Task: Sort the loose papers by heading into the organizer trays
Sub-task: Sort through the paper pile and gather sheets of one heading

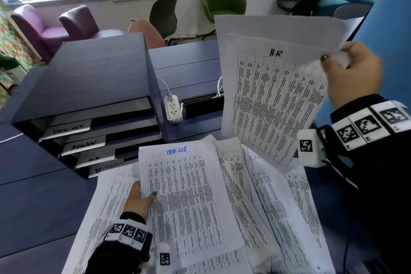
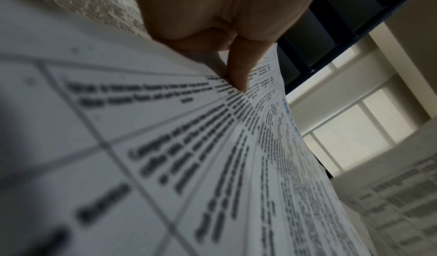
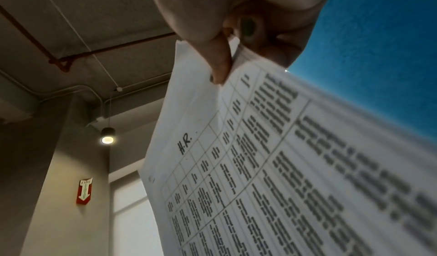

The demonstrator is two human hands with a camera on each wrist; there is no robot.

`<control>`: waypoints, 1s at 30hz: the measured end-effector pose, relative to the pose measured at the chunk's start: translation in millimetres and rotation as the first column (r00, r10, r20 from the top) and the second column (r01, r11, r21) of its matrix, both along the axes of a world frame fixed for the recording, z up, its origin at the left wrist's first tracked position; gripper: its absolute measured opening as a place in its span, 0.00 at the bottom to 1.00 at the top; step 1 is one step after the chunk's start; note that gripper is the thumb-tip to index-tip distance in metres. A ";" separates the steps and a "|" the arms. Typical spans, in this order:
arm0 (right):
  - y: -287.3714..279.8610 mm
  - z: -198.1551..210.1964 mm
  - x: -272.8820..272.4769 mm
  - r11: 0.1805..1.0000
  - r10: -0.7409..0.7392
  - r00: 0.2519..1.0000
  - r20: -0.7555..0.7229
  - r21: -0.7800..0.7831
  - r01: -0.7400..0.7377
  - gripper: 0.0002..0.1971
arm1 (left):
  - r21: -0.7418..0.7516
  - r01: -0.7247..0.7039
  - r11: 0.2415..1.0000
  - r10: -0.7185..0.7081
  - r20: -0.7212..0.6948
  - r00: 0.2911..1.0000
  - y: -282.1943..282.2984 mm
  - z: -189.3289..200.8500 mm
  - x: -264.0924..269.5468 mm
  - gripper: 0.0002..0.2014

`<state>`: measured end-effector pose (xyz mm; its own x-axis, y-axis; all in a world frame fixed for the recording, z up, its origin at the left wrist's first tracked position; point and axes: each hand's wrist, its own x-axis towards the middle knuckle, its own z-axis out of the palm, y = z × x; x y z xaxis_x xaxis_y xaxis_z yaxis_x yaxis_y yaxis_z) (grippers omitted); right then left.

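Observation:
A dark blue organizer [image 1: 93,73] stands at the left of the desk, its stacked trays labelled with white tabs, one reading ADMIN [image 1: 83,143]. My right hand [image 1: 349,73] holds up a small sheaf of printed sheets headed H.R. [image 1: 275,100] [image 3: 272,166] by its right edge, thumb in front. My left hand [image 1: 139,198] [image 2: 236,69] pinches the left edge of a sheet with a blue heading [image 1: 189,193] [image 2: 212,147], which lies on top of a loose pile of printed papers [image 1: 278,207].
A white power strip [image 1: 173,109] with a plugged cable stands right of the organizer. The blue desk [image 1: 40,196] stretches left of the pile. Armchairs and office chairs [image 1: 222,0] stand behind it, and a blue partition [image 1: 387,29] rises at the right.

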<state>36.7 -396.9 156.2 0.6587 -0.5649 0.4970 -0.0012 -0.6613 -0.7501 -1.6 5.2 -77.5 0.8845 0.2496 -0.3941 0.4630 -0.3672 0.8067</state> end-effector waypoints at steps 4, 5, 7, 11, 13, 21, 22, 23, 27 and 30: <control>-4.2 12.4 -3.1 0.998 0.000 0.990 0.140 0.063 -0.009 0.03 | 0.036 0.003 0.999 -0.002 -0.030 1.000 5.3 -4.5 2.7 0.24; -4.9 16.6 -3.9 0.997 0.008 0.982 0.186 0.075 -0.022 0.05 | 0.046 0.007 0.999 -0.006 -0.032 0.999 5.4 -3.9 2.9 0.25; -6.0 25.3 -4.8 0.995 0.030 0.962 0.272 0.082 -0.054 0.08 | 0.060 0.013 0.998 -0.011 -0.030 0.999 6.4 -5.1 3.7 0.26; -10.7 37.2 -2.6 0.990 0.050 0.928 0.369 0.102 -0.094 0.06 | 0.071 0.019 0.997 -0.018 -0.013 1.000 6.7 -3.4 1.5 0.23; -15.0 40.2 -0.4 0.990 0.041 0.927 0.372 0.110 -0.087 0.04 | 0.058 0.018 0.998 -0.018 -0.012 1.000 7.4 -3.6 0.6 0.22; -7.9 -52.9 18.8 0.970 0.236 0.927 -0.292 0.127 -0.207 0.11 | 0.065 0.013 0.998 -0.012 -0.022 1.000 6.1 2.7 -2.9 0.22; -9.1 -79.1 19.4 0.971 0.234 0.890 -0.391 0.142 -0.193 0.15 | 0.064 0.007 0.998 -0.005 -0.022 1.000 6.2 3.3 -3.7 0.22; -9.6 -104.0 18.0 0.971 0.232 0.851 -0.471 0.163 -0.175 0.17 | 0.068 0.004 0.998 -0.002 -0.023 1.000 6.2 4.3 -5.0 0.22; -19.6 -182.1 1.1 0.918 0.276 0.740 -0.613 0.397 -0.014 0.09 | 0.077 0.002 0.997 0.000 -0.032 0.999 5.3 7.7 -8.7 0.23; -30.8 -216.0 -13.3 0.939 0.251 0.634 -0.732 0.344 0.025 0.12 | 0.087 0.008 0.996 -0.005 -0.036 0.999 4.1 9.6 -10.0 0.23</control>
